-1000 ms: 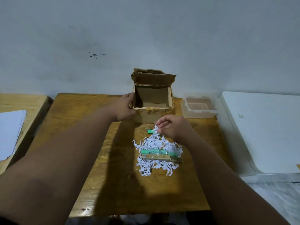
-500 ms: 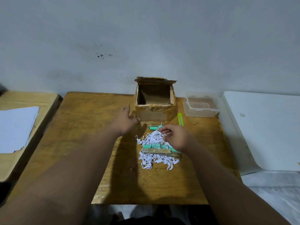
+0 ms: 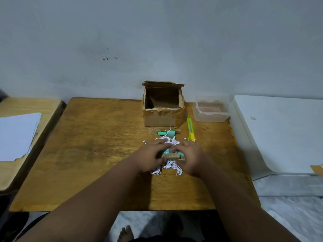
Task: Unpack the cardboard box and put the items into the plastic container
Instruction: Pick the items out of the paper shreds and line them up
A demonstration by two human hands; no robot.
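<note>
Judging both hands, left hand point(image 3: 153, 155) and right hand point(image 3: 189, 157), curled loosely round the brown item point(image 3: 172, 155) amid paper shreds point(image 3: 168, 165), we advise shaking shreds off before carrying toward the plastic container point(image 3: 211, 117) at two o'clock.

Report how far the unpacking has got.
Done: the cardboard box looks emptied. In hand: both the left hand and right hand gather items in the shredded paper. Left: the plastic container holds nothing; a green item lies loose.

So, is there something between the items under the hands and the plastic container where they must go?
Little does. The yellow utility knife lies on the table roughly along the line from the items to the plastic container; lifted items would likely pass over it. The cardboard box stands to the left of that path.
</note>
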